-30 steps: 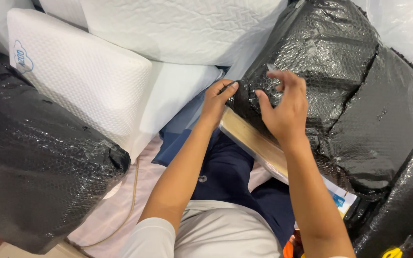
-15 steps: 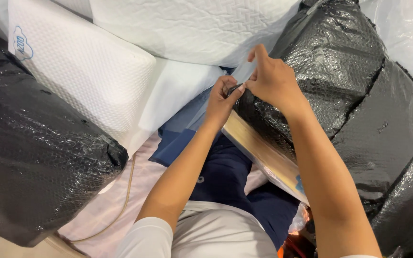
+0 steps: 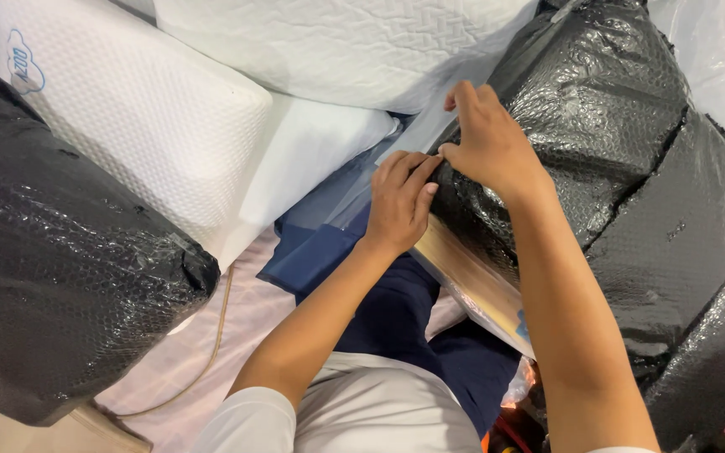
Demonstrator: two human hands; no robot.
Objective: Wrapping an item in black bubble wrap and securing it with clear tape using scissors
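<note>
Left hand [image 3: 399, 201] fingers pressed flat on black bubble-wrapped parcel [image 3: 606, 159] corner, right hand [image 3: 487, 143] pinching its wrap edge, white pillows [image 3: 144, 109] behind.

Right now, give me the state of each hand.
Left hand: fingers curled, pressing the black bubble-wrapped parcel's edge.
Right hand: pinching the wrap at the same edge.

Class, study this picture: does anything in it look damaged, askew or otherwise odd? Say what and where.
Nothing looks damaged or spilled. Both hands, left and right, press on the corner of a black bubble-wrapped parcel. A wooden edge shows beneath the wrap there, uncovered. White pillows lie stacked behind.
</note>
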